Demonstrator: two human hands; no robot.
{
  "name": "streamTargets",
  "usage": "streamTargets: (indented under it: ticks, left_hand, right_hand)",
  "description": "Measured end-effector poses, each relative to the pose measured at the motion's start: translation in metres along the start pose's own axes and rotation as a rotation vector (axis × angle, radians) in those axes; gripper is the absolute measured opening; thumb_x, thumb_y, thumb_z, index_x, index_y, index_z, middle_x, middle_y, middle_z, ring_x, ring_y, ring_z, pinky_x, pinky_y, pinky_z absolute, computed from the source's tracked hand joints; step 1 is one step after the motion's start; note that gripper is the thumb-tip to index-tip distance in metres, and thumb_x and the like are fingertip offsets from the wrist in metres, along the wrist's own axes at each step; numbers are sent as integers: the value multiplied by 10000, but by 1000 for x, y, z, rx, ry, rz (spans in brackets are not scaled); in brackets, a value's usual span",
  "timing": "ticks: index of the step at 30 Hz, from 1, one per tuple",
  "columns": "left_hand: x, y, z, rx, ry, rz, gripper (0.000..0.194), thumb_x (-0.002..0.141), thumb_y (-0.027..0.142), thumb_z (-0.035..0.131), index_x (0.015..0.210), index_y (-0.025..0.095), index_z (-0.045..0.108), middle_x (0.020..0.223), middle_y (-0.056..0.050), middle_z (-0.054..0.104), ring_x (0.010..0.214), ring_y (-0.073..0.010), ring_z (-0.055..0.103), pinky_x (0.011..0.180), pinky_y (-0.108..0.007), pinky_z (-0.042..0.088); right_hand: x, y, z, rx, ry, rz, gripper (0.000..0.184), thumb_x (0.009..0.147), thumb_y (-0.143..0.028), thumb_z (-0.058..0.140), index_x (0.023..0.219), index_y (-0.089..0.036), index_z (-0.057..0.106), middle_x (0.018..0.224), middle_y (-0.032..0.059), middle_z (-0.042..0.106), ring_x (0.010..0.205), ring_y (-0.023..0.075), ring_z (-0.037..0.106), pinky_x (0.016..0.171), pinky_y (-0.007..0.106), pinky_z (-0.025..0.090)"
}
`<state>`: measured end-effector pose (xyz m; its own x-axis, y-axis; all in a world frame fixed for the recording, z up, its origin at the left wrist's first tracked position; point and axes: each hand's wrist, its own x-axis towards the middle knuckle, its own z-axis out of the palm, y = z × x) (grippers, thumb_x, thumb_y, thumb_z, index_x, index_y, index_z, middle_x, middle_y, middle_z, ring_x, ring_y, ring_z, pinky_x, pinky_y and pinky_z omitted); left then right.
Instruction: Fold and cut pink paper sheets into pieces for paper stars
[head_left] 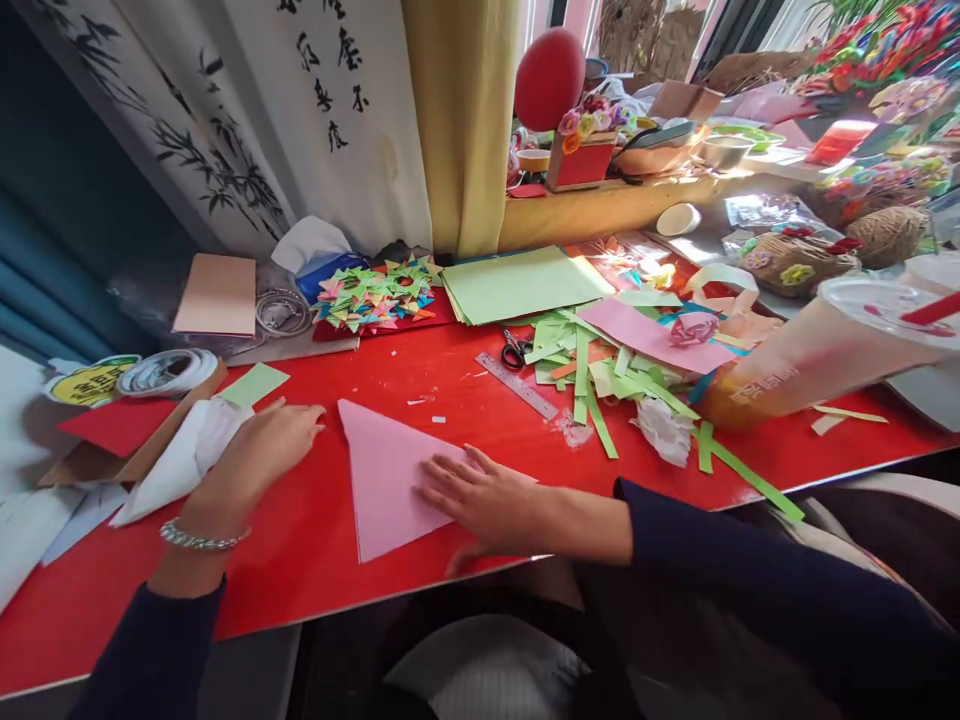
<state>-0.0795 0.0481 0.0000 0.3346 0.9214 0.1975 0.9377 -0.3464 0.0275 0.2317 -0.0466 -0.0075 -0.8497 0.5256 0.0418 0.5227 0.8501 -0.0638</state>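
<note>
A pink paper triangle (382,470) lies folded on the red tabletop (315,540). My right hand (480,500) rests flat on its right part, fingers stretched out and pressing the sheet down. My left hand (262,450) lies on the red surface just left of the triangle, fingers extended toward its top corner and holding nothing. A silver bracelet (201,540) circles my left wrist. Both sleeves are dark blue.
Scissors (516,350) and a ruler (517,385) lie beyond the triangle. Green paper strips (600,420), a pink sheet (652,338), a stack of green sheets (521,283) and several small folded pieces (375,295) fill the back. A lidded cup (825,355) stands at right.
</note>
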Motion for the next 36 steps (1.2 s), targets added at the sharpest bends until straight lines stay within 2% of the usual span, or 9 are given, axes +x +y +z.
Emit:
streamTargets:
  ticks: [4,9,13,17,22,25,30,32,36]
  left_hand:
    - [-16,18,13,0,-32,65,604,891,515,331,1262,85,536,1399,-197,471,1379,-324,317,1127,-500,253]
    - [-34,72,10,-284,-333,186,906,825,707,392,1496,139,173,1574,-119,105,1451,-299,63,1164,-489,172]
    - [-33,92,3,-599,-432,129,803,857,650,416,1494,260,120,1531,-83,295,1414,-295,249,1122,-488,270]
    - [-20,92,-1,-941,-381,33,585,905,567,397,1394,258,307,1296,-80,584,1246,-236,500,1088,-417,332]
    - [-20,97,4,-1092,-388,8,470,934,521,344,1317,251,379,1295,-91,585,1184,-207,557,1020,-353,417]
    - [-24,101,11,-1217,-463,38,602,918,529,387,1434,271,213,1354,-100,537,1214,-209,536,1039,-364,396]
    - [-27,102,18,-1225,-511,130,969,875,552,476,1416,328,-296,1539,-130,260,1064,-206,603,1009,-416,392]
    - [-27,100,16,-1012,-468,180,968,861,546,517,1438,359,-237,1527,-108,298,969,-194,594,1007,-439,362]
    - [-28,92,12,-545,-333,373,472,916,510,438,1349,326,470,1140,-45,658,818,-177,530,1009,-463,275]
  right_hand:
    - [-25,-48,28,-110,99,279,839,825,-641,497,1412,-51,395,1452,238,360,1337,375,375,1011,561,409]
    - [-49,-75,30,-118,185,369,698,882,-535,492,1392,-64,430,1437,219,400,1323,368,399,1010,568,414]
    - [-63,-70,30,-4,263,415,407,982,-315,387,1298,-115,548,1365,131,527,1289,313,462,1036,530,414]
    - [-73,-54,22,274,338,460,357,997,-268,350,1234,-176,602,1275,63,616,1271,225,495,1103,489,354]
    - [-75,-42,15,509,339,467,320,980,-288,393,1161,-217,647,1272,45,619,1264,208,503,1127,491,311]
    - [-73,-44,17,568,443,545,306,962,-296,402,1075,-223,677,1187,52,671,1203,237,562,1065,473,398]
    - [-72,-42,17,804,713,990,360,937,-469,402,900,-193,630,816,35,699,796,208,673,655,286,533]
    - [-74,-35,16,777,772,1140,429,941,-515,342,958,-176,605,766,31,673,674,179,638,558,264,490]
    - [-76,-20,16,567,727,1284,390,930,-478,359,1019,-172,584,605,8,600,529,184,544,503,277,383]
